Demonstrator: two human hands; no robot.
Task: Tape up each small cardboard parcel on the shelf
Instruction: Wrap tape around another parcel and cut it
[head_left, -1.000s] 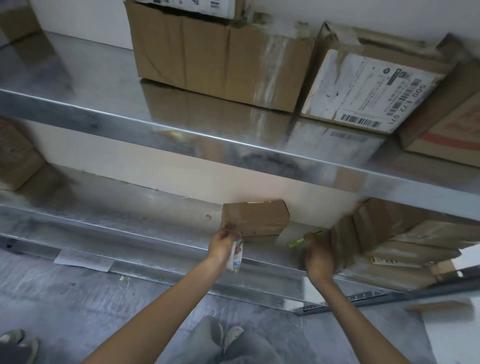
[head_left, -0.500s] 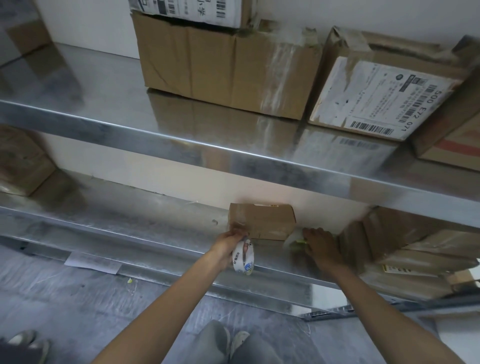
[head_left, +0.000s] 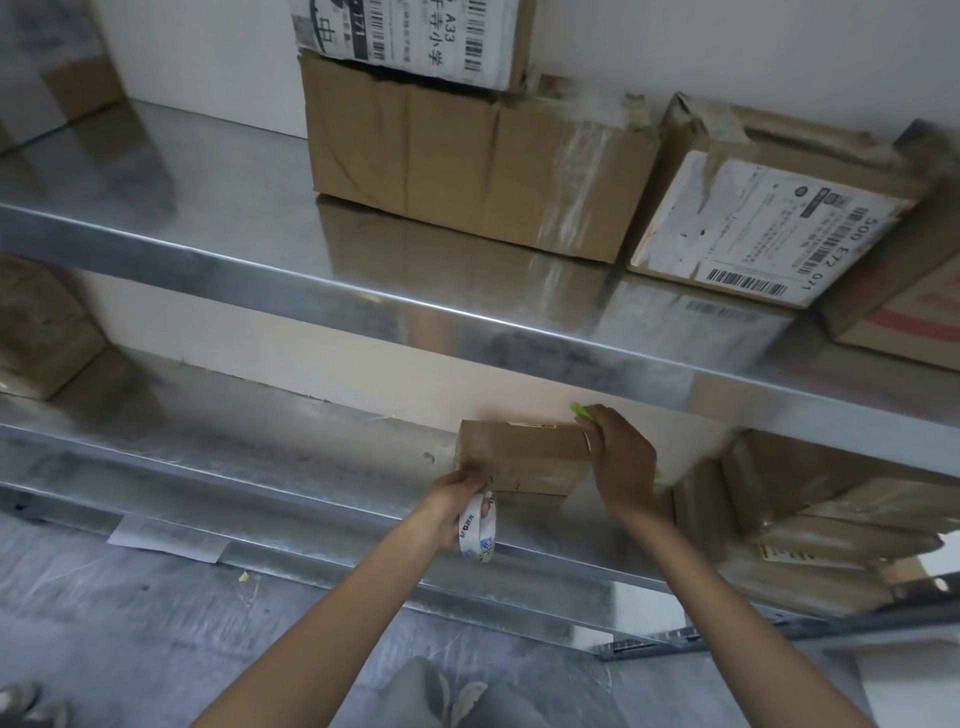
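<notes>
A brown carton sits at the lower shelf's left end. Mid-shelf, the left hand grips a tape roll at the small parcel's front-left corner. The right hand, curled round a green tool, covers its right end. Piled cartons crowd the right.

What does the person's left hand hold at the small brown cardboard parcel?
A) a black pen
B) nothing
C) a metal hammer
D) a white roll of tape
D: the left hand grips a white roll of tape at the near left corner of the small brown cardboard parcel.
</notes>
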